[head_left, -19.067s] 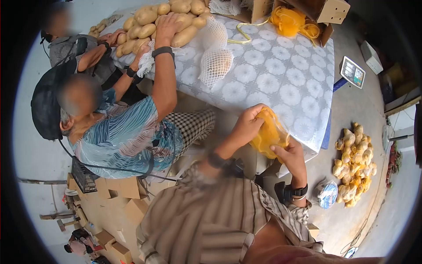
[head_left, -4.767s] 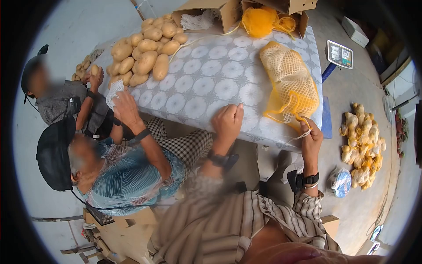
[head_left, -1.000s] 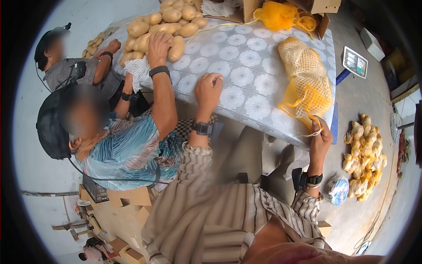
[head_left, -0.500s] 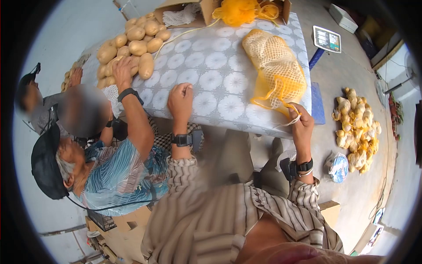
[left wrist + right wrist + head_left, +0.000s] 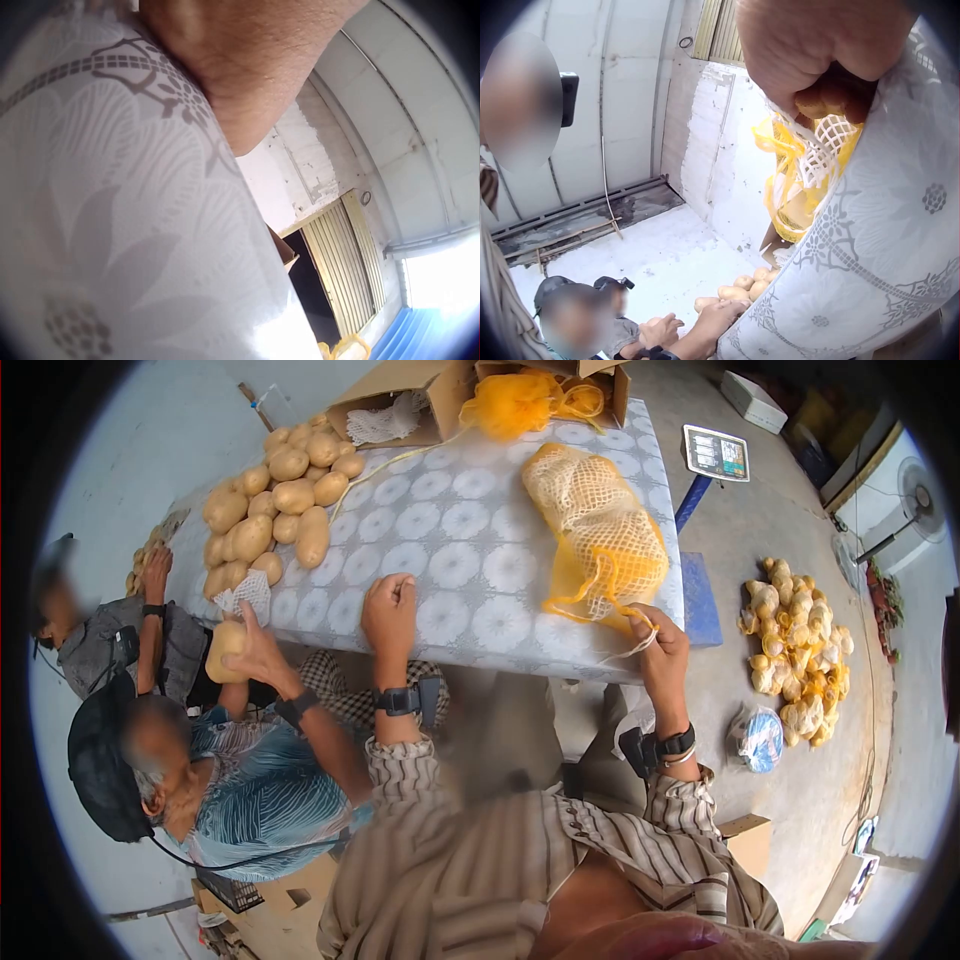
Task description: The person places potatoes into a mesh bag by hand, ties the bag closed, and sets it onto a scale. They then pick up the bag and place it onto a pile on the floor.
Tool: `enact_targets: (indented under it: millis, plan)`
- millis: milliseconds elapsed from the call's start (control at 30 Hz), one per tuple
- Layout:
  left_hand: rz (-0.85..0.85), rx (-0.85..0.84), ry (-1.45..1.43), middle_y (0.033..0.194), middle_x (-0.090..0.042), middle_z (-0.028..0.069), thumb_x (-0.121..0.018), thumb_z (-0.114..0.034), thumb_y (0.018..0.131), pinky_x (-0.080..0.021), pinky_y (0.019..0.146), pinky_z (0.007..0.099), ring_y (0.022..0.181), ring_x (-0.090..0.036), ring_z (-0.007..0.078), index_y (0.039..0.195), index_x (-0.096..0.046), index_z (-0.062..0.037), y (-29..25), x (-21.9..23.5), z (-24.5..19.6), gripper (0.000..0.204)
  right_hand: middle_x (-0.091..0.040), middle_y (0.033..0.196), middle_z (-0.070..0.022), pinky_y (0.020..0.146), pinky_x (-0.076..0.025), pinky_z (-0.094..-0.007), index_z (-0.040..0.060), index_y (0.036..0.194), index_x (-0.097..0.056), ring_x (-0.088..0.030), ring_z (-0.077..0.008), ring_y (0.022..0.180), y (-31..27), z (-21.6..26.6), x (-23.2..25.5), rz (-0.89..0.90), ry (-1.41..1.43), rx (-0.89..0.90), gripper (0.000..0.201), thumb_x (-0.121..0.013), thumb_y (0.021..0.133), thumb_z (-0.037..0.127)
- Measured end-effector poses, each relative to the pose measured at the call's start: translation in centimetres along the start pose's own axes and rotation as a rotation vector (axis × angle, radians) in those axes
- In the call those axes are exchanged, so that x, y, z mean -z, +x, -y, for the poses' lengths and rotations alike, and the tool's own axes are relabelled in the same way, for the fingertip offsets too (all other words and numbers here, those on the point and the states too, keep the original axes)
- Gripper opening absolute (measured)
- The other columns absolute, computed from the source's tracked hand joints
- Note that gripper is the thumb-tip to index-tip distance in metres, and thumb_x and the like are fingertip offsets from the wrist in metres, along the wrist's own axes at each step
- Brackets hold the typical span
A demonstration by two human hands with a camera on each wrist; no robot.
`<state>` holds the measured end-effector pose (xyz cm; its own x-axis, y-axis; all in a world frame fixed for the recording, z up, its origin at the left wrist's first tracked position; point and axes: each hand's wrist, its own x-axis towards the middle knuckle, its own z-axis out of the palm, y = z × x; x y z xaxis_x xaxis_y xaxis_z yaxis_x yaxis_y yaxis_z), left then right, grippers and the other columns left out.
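Note:
A yellow mesh bag (image 5: 590, 500) lies on the patterned tablecloth (image 5: 455, 565), filled with bulky things in white foam netting. At its gathered mouth my right hand (image 5: 662, 645) pinches the bag's drawstring (image 5: 640, 640), by the table's front edge. The right wrist view shows this hand (image 5: 817, 45) from behind, the yellow mesh (image 5: 784, 199) beyond it and part of the fingers in shadow. My left hand (image 5: 389, 610) rests on the tablecloth near the front edge, fingers loosely curled, holding nothing. Only its lower part (image 5: 240, 67) shows in the left wrist view.
Potatoes (image 5: 290, 495) are heaped at the table's left. A person beside me holds a potato (image 5: 227, 650) and a white foam net (image 5: 247, 592). Behind stand cardboard boxes (image 5: 440, 405) and yellow mesh bags (image 5: 510, 405). A scale display (image 5: 716, 453) and filled bags (image 5: 800, 650) are at right.
Earlier both my hands held an empty yellow bag while netted things lay on the table; now the bag is filled. In the last second, the neighbour has lifted a potato; my hands stay put.

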<state>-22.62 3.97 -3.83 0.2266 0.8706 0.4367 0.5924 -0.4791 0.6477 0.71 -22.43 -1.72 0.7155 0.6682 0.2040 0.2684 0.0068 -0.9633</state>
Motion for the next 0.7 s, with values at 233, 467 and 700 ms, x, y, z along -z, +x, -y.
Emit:
enact_targets:
  millis: [233,467,700]
  plan:
    - [-0.002,0.003,0.023,0.080,-0.063,0.0098,-0.062,-0.019,0.085,-0.047,0.067,0.0367,0.073,-0.059,0.0268,0.087,-0.069,-0.0066,0.3,0.0,0.2,0.015,-0.066,0.093,-0.0011,0.075,-0.045,-0.0221,-0.0005,0.104,-0.067,-0.056,-0.0076,0.084,0.2,0.3,-0.3,0.019,0.061,-0.027,0.023,-0.060,0.093,0.018]
    - [-0.006,0.020,-0.013,0.080,-0.064,0.0087,-0.062,-0.019,0.085,-0.047,0.067,0.0366,0.073,-0.060,0.0260,0.086,-0.069,-0.0067,0.4,-0.1,0.3,0.015,-0.064,0.093,-0.0001,0.075,-0.042,-0.0209,-0.0007,0.105,-0.067,-0.054,-0.0069,0.085,0.3,-0.6,-0.2,-0.003,0.062,0.002,0.024,-0.061,0.093,0.019]
    - [-0.005,0.020,-0.020,0.080,-0.064,0.0083,-0.062,-0.018,0.085,-0.047,0.068,0.0362,0.073,-0.060,0.0254,0.086,-0.069,-0.0064,0.2,0.2,-0.1,0.014,-0.064,0.093,0.0002,0.075,-0.042,-0.0210,-0.0010,0.105,-0.067,-0.054,-0.0069,0.085,0.3,-0.6,-0.1,0.001,0.046,0.012,0.025,-0.061,0.093,0.020]
